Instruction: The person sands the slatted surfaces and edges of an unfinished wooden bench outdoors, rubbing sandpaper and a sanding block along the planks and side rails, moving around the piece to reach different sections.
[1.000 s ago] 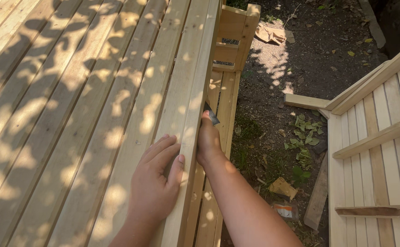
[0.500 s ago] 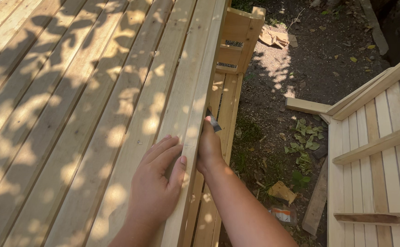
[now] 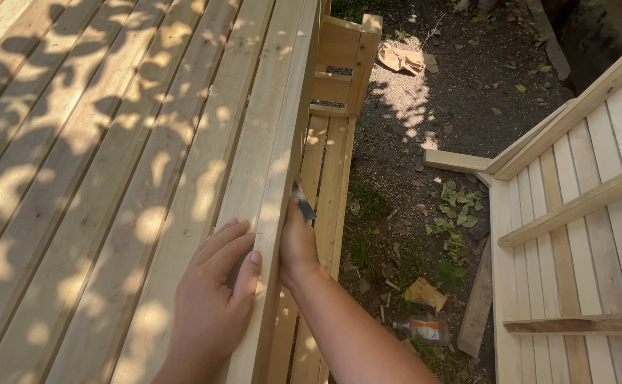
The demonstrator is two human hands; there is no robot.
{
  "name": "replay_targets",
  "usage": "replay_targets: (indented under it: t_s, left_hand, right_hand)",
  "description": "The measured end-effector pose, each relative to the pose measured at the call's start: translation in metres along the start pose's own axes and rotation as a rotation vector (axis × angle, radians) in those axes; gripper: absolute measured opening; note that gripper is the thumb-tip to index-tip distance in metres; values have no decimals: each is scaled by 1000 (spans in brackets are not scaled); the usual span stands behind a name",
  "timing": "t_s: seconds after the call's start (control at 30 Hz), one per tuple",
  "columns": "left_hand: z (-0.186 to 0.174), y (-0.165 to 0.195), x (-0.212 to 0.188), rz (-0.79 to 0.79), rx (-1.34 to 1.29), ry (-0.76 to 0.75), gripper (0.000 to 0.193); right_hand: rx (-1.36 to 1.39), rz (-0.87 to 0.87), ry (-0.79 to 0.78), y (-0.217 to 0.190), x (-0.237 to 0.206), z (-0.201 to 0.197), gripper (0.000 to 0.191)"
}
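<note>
1. Nearest the camera, the left hand (image 3: 211, 306) lies flat on the top of the slatted wooden panel (image 3: 112, 178), fingers spread and closed on nothing; the fingertips (image 3: 252, 259) curl just over the outer edge board (image 3: 272, 185).

2. Just beside it, on the far side of that edge board, the right hand (image 3: 298, 245) is wrapped round a small dark tool (image 3: 302, 203), of which only a short tip shows above the thumb; I cannot tell what kind of tool it is; the tip rests against, or very near, the side face of the edge board, slightly ahead of the left fingertips.

3. The risk, as I judge it: the tool works close to the left fingertips at the same edge; a slip back along the wood could bring the tip onto them; the dappled sun and shade also make the edge hard to read, so the tip could be set off its mark.

4. Below the edge hangs a lower run of slats (image 3: 329, 185), and farther along a boxy wooden frame (image 3: 343, 64) joins the panel.

5. On the bare ground lie a wood offcut (image 3: 425, 293), a clear plastic bottle (image 3: 421, 328), a loose plank (image 3: 478, 306) and scattered green leaves (image 3: 453, 217); farther off, crumpled brown paper (image 3: 403, 58).

6. At the right stands a second slatted panel (image 3: 581, 206), well apart from both hands.
</note>
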State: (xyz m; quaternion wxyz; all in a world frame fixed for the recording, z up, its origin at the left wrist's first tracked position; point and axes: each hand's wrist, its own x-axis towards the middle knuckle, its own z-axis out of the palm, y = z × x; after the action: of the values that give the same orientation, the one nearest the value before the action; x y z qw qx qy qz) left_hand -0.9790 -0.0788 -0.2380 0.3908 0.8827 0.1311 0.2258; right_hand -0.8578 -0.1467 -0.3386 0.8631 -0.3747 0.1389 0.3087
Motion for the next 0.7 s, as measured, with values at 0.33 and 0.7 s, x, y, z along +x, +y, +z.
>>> replay_targets:
  t_s: [0.33, 0.7]
  left_hand:
    - [1, -1, -1, -44, -11, -11, 29]
    - [1, -1, -4, -58, 4, -24, 28]
  right_hand:
    - [-227, 13, 132, 93, -101, -41, 61]
    - [-160, -92, 77, -50, 50, 24, 58]
